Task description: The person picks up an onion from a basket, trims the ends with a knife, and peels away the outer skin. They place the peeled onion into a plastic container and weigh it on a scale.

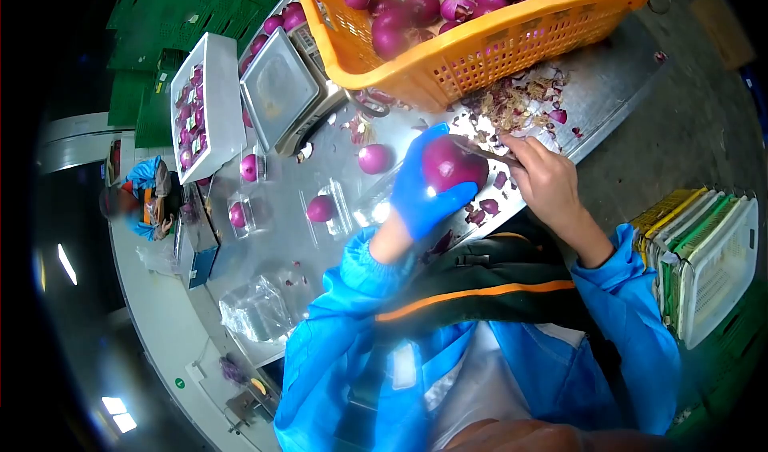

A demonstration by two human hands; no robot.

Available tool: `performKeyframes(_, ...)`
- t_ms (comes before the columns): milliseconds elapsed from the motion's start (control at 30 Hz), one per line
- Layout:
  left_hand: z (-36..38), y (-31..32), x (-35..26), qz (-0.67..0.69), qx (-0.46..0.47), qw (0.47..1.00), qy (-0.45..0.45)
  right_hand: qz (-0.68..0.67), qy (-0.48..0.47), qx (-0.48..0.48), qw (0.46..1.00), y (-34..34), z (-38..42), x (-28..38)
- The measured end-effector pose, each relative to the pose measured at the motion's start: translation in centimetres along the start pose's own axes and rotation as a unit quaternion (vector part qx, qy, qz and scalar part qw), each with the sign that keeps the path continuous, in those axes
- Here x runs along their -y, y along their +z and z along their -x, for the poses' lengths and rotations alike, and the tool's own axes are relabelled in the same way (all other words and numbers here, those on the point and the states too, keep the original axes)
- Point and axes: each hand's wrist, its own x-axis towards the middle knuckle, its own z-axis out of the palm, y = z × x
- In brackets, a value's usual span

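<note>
L hand (433,182), blue-gloved, has fingers curled round the L & lower sides of a lg purple onion (454,164), held over the surface (280,252); onion's roundish, long axis unclear. Knife (494,155) lies approx. L–R, blade pointing L & slightly up, at onion's upper R; bare R hand (546,178) has fingers closed on it.

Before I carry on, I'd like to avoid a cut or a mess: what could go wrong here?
The knife in your bare right hand could slip on the smooth, round onion and catch the gloved left hand cupping it. The loose onion lying on the metal table might roll if bumped. Skins could stick to the work, as peelings lie scattered close by.
</note>
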Motion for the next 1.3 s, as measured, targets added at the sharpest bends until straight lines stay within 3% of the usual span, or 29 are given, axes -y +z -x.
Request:
performKeyframes(100, -0.1, -0.3, 1.7, -0.073, -0.015, 0.997, 0.017, -0.180, 0.076, -0.007, 0.981, 0.4, -0.8, 0.8)
performKeyframes(200, 0.1, 0.1, 2.0, -0.114, -0.027, 0.993, 0.027, -0.242, 0.143, 0.074, 0.957, -1.0, -2.2, 2.4)
performKeyframes(333, 0.2, 0.2, 1.3, -0.209, -0.027, 0.976, 0.053, -0.213, 0.127, 0.169, 0.954, -0.1, -2.7, 1.9)
performKeyframes(467, 1.0, -0.4, 2.8, -0.350, -0.042, 0.934, 0.061, -0.226, 0.068, 0.199, 0.951, 1.3, -2.1, 2.1)
performKeyframes(533, 1.9, -1.2, 3.0, -0.368, -0.052, 0.928, 0.017, -0.178, -0.001, 0.236, 0.955, 1.3, -2.0, 4.1)
performKeyframes(600, 3.4, -3.1, 3.5, -0.390, -0.080, 0.917, -0.013, -0.198, 0.028, 0.155, 0.967, 2.7, -1.1, 4.5)
performKeyframes(667, 5.8, -5.2, 2.9, -0.367, -0.149, 0.917, -0.036, -0.213, 0.094, 0.100, 0.967, 3.1, -1.5, 4.2)
performKeyframes(733, 8.5, -8.9, 2.9, -0.341, -0.212, 0.915, -0.044, -0.234, 0.192, 0.192, 0.934, 2.6, -1.9, 3.5)
performKeyframes(800, 10.9, -12.3, 4.2, -0.455, -0.288, 0.840, -0.062, -0.228, 0.150, 0.185, 0.944, 3.5, -1.6, 3.0)
performKeyframes(833, 11.9, -14.2, 5.1, -0.488, -0.294, 0.816, -0.099, -0.224, 0.131, 0.180, 0.949, 4.0, -1.4, 3.1)
performKeyframes(933, 13.2, -18.0, 7.7, -0.510, -0.288, 0.734, -0.342, -0.223, 0.120, 0.202, 0.946, 4.8, -2.2, 5.0)
performKeyframes(1033, 13.5, -20.4, 9.7, -0.530, -0.250, 0.723, -0.366, -0.233, 0.118, 0.209, 0.942, 5.9, -2.3, 5.9)
performKeyframes(1133, 15.7, -22.0, 12.1, -0.457, -0.299, 0.794, -0.267, -0.229, 0.131, 0.223, 0.938, 6.7, -2.2, 6.1)
performKeyframes(1233, 19.6, -25.1, 19.6, -0.367, -0.479, 0.781, -0.162, -0.232, 0.172, 0.203, 0.936, 7.4, -1.9, 5.9)
performKeyframes(1300, 21.3, -27.2, 24.1, -0.267, -0.468, 0.807, -0.239, -0.267, 0.212, 0.175, 0.924, 7.9, -1.7, 6.2)
